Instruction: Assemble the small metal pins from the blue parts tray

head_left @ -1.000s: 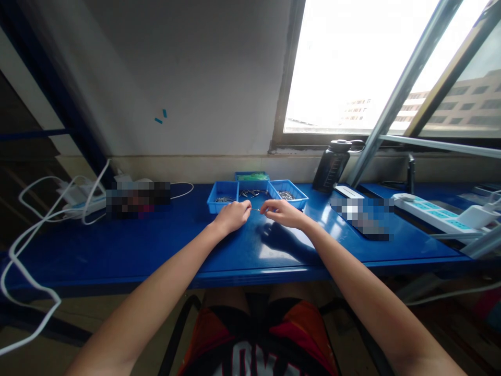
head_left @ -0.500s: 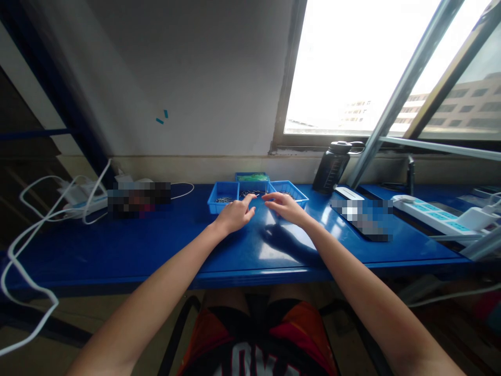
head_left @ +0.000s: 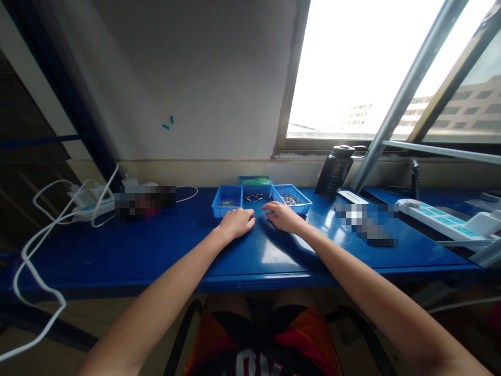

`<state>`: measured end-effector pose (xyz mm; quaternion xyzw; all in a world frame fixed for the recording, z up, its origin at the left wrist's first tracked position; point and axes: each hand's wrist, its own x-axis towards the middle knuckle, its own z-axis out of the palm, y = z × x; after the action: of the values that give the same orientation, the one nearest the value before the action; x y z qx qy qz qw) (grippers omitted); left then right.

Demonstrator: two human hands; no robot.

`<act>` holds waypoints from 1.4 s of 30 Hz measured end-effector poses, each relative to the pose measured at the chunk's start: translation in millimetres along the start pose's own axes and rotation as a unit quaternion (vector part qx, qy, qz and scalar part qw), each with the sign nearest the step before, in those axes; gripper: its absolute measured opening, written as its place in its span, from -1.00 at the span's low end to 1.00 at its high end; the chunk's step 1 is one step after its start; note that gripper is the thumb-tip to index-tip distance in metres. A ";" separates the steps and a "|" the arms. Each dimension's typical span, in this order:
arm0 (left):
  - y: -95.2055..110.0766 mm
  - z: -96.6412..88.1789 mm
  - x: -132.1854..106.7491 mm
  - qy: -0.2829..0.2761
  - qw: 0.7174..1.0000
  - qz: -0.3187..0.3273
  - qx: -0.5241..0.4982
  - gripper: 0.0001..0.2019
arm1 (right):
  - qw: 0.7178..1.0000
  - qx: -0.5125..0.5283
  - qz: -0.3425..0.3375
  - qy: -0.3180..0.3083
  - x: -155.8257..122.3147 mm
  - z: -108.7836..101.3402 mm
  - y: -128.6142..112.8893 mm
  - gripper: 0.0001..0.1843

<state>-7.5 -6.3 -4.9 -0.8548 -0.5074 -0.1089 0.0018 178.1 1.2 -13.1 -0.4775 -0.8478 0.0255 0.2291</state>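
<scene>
My left hand (head_left: pixel 236 223) is low over the blue table, just in front of the left blue bin (head_left: pixel 216 210). Its fingers are curled together, and what they hold, if anything, is hidden. Facing it across a small gap, my right hand (head_left: pixel 284 216) has bent fingers held apart, with no object visible in them. It is close to the front of the right blue bin (head_left: pixel 303 208). Small metal pieces (head_left: pixel 227 203) lie in the left bin and similar pieces (head_left: pixel 288 199) in the right one. Between the bins is a pile of dark metal pieces (head_left: pixel 256 198).
Behind the pile, a blue bin (head_left: pixel 242 178) contains a green bag (head_left: pixel 256 181). A black bottle (head_left: pixel 333 171) stands at the back right, near a power strip (head_left: pixel 438 216). White cables (head_left: pixel 29 261) hang at the left of the blue table (head_left: pixel 156 256).
Both hands have come down and back towards me from the pile between the bins. My left fingers, earlier stretched out, are now curled. More of the pile and right bin shows.
</scene>
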 end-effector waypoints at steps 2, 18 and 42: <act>0.0 1.0 0.3 -0.002 1.000 -0.002 0.005 -0.73 | 0.997 -0.071 -0.018 -0.027 2.9 3.6 -5.0 -0.68; -2.0 3.4 1.1 -0.003 1.000 0.003 0.012 -0.74 | 0.962 -0.250 0.061 -0.087 62.7 19.2 -20.7 -0.68; 0.9 7.5 2.0 0.019 0.998 0.037 -0.039 -0.69 | 0.974 0.223 -0.030 0.019 -2.7 5.4 -7.8 -0.84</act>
<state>-4.4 -4.1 -11.8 -0.8703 -0.4706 -0.1443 -0.0181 170.8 -4.3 -16.8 -0.3891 -0.8303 0.1975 0.3467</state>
